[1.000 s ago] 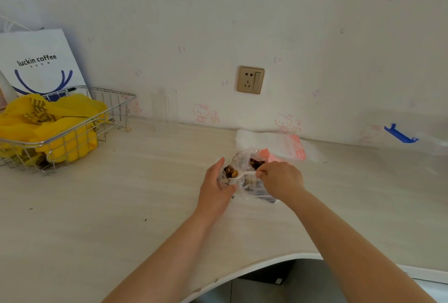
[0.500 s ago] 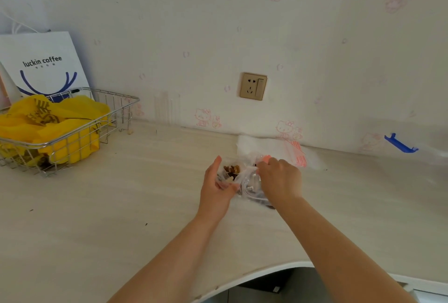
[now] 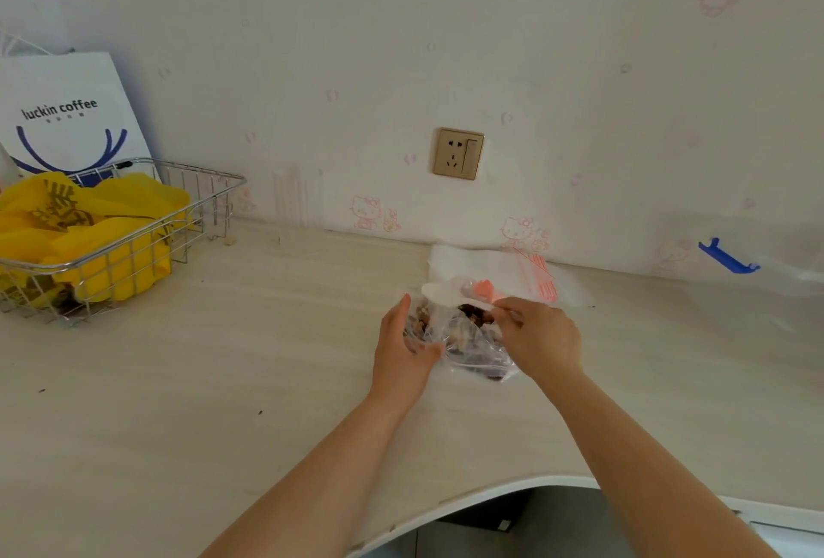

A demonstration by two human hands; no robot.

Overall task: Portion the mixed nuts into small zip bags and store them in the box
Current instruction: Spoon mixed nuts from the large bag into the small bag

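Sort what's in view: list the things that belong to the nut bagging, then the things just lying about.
Job:
nut bag, held by left hand and right hand
spare zip bags

Lying about:
wire basket with yellow bags
coffee bag
blue clip

Yellow bag (image 3: 89, 227) in silver wire basket (image 3: 196, 196); pink cartoon-cat wallpaper (image 3: 579, 67); pale wood-grain table (image 3: 223, 379).
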